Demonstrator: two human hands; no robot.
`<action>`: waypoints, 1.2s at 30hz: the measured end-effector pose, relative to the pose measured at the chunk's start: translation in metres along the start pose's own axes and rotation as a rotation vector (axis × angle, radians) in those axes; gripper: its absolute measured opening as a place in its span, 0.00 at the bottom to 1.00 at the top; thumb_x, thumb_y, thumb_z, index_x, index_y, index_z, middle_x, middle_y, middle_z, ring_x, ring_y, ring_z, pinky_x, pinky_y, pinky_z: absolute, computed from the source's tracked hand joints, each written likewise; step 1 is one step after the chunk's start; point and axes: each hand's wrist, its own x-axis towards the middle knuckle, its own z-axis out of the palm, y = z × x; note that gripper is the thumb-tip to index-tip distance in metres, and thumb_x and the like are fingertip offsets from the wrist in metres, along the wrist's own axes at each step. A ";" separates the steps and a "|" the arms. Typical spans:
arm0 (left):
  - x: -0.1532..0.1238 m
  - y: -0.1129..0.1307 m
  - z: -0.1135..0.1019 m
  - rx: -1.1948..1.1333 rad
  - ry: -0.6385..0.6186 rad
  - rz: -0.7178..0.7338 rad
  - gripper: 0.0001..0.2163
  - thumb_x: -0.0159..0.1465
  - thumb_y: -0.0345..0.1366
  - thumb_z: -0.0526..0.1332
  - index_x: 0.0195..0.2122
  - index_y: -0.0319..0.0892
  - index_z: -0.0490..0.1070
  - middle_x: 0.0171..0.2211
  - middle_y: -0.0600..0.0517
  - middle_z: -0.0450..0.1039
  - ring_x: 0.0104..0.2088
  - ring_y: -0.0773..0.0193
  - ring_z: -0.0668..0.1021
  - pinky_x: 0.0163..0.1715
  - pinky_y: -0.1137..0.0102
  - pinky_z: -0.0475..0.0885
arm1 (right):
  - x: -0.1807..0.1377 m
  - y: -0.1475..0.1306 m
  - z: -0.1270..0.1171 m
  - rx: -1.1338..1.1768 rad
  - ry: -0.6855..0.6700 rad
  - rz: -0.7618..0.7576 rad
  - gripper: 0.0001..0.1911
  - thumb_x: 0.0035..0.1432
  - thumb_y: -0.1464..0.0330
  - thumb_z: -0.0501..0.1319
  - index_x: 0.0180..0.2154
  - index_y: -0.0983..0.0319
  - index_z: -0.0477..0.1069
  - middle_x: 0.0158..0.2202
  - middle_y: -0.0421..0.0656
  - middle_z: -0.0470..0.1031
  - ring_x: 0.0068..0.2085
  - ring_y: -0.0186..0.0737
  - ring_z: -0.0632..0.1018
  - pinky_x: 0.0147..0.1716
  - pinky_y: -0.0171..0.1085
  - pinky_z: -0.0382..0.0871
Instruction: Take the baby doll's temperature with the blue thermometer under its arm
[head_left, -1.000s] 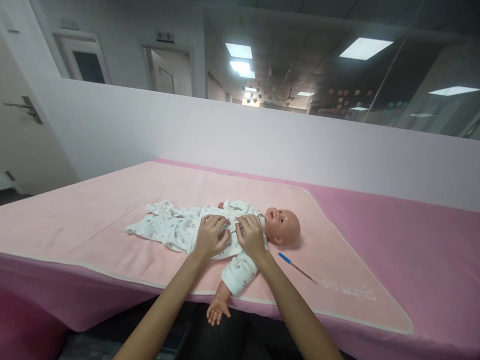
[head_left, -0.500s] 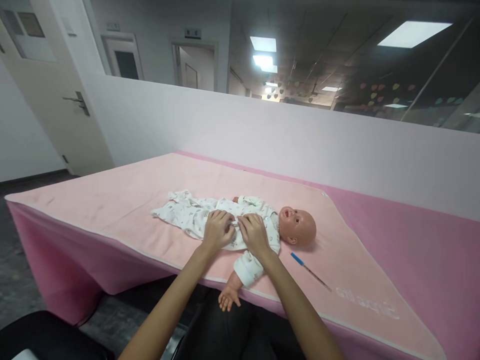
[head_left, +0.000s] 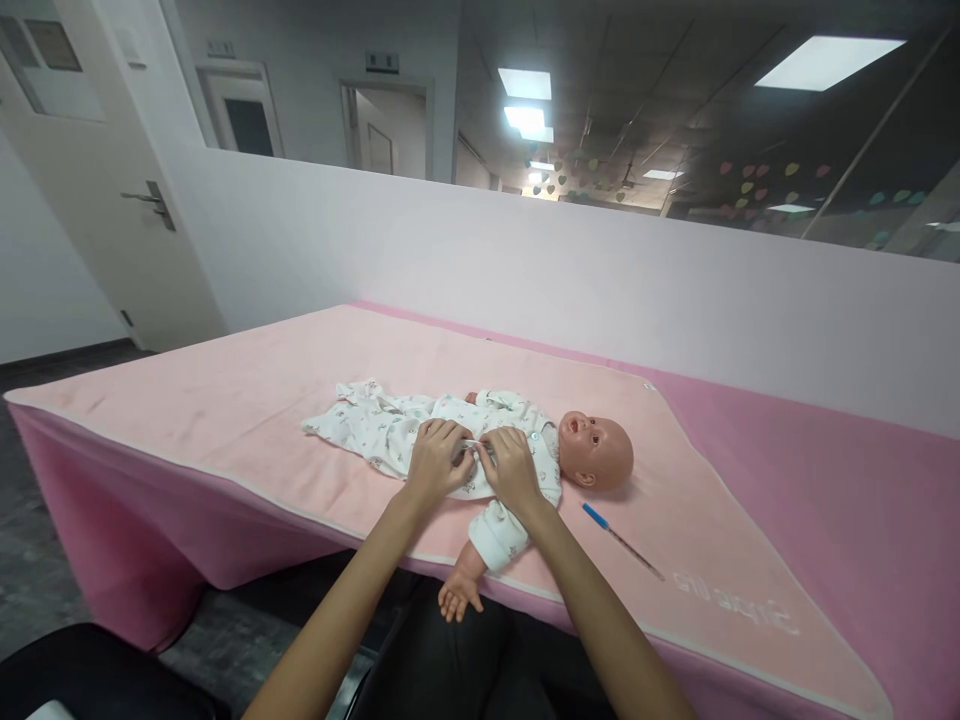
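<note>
A baby doll [head_left: 598,455] lies on its back, its head to the right. It wears a white patterned baby romper [head_left: 375,425] with long sleeves. My left hand [head_left: 437,460] is closed at the romper's front, over the belly. Beside it, nearer the chest, my right hand [head_left: 511,465] is closed too. Between the fingertips of both hands shows a narrow white bit of the romper's fabric, pinched from either side. The exact grip is partly hidden by the fingers. Below my right wrist, the doll's near arm [head_left: 463,580] hangs over the table edge.
A pink blanket [head_left: 247,370] covers the table over a darker pink cloth [head_left: 862,420]. Right of the doll's near sleeve lies a thin rod with a blue end [head_left: 622,540]. Behind the table stands a white wall [head_left: 525,270] with a window above. A black chair [head_left: 105,670] is at lower left.
The fingertips of both hands have shifted slightly, and the white fabric between them shows more plainly as a narrow strip. Doll and rod lie as before.
</note>
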 end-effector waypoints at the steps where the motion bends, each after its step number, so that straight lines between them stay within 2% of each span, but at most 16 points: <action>1: 0.000 0.000 0.000 -0.002 0.004 0.001 0.03 0.54 0.31 0.53 0.30 0.42 0.65 0.32 0.51 0.70 0.36 0.59 0.69 0.43 0.62 0.60 | 0.000 0.001 0.001 0.003 0.008 0.001 0.06 0.60 0.70 0.51 0.32 0.61 0.65 0.31 0.42 0.69 0.36 0.39 0.67 0.41 0.39 0.60; 15: -0.001 -0.002 0.008 -0.078 0.103 0.007 0.11 0.54 0.31 0.55 0.39 0.43 0.64 0.33 0.53 0.73 0.35 0.62 0.74 0.51 0.59 0.58 | -0.002 0.005 0.003 -0.015 0.022 0.011 0.07 0.60 0.69 0.51 0.33 0.60 0.66 0.31 0.43 0.68 0.37 0.39 0.67 0.40 0.38 0.61; 22: -0.005 -0.005 0.012 -0.217 0.088 -0.056 0.12 0.56 0.31 0.55 0.42 0.44 0.63 0.36 0.51 0.72 0.39 0.62 0.73 0.40 0.67 0.68 | -0.002 0.004 0.002 -0.013 0.020 0.017 0.08 0.61 0.69 0.50 0.33 0.61 0.67 0.32 0.43 0.69 0.37 0.39 0.67 0.40 0.38 0.61; 30: -0.004 -0.002 0.008 -0.341 -0.001 -0.112 0.21 0.56 0.30 0.54 0.52 0.47 0.58 0.37 0.53 0.72 0.38 0.65 0.74 0.40 0.69 0.69 | -0.003 0.004 0.003 -0.025 0.014 0.019 0.08 0.61 0.70 0.50 0.33 0.60 0.67 0.31 0.43 0.69 0.37 0.39 0.68 0.40 0.39 0.61; 36: -0.003 -0.003 0.007 -0.403 0.008 -0.119 0.22 0.56 0.29 0.55 0.53 0.46 0.58 0.36 0.52 0.70 0.37 0.66 0.74 0.39 0.70 0.70 | -0.003 0.004 0.002 -0.022 0.005 0.020 0.08 0.61 0.70 0.50 0.34 0.60 0.67 0.32 0.43 0.69 0.37 0.39 0.68 0.41 0.38 0.61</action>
